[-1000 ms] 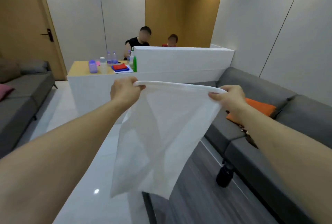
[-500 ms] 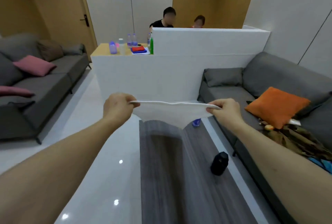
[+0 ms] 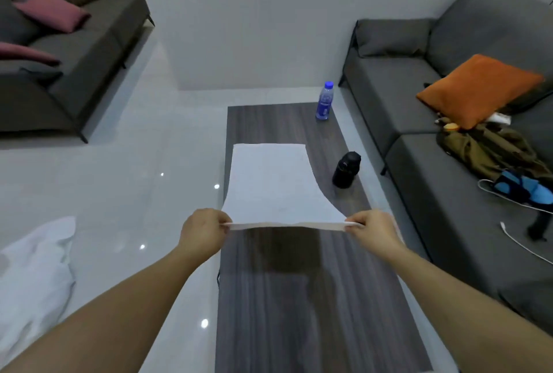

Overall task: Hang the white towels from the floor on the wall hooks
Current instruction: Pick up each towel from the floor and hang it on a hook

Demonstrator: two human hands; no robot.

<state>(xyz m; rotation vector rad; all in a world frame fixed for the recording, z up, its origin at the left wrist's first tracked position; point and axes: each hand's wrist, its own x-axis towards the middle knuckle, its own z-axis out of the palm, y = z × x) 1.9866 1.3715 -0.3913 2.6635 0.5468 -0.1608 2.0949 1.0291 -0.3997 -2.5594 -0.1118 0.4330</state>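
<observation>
A white towel point(image 3: 273, 184) is stretched out over the dark wooden coffee table point(image 3: 293, 298), its far end lying on the tabletop. My left hand point(image 3: 203, 230) pinches its near left corner and my right hand point(image 3: 372, 230) pinches its near right corner, holding that edge taut just above the table. More white towels point(image 3: 33, 280) lie crumpled on the glossy floor at the lower left. No wall hooks are in view.
A clear water bottle point(image 3: 324, 101) and a black bottle point(image 3: 346, 170) stand on the table's right side. Grey sofas flank the table, the right one point(image 3: 419, 121) carrying an orange cushion point(image 3: 478, 90), clothes and cables. A white partition point(image 3: 254, 34) stands beyond.
My view has tilted down from the room to the table. The towel, held hanging in the air before, has been lowered and spread flat over the tabletop, both hands still gripping its corners.
</observation>
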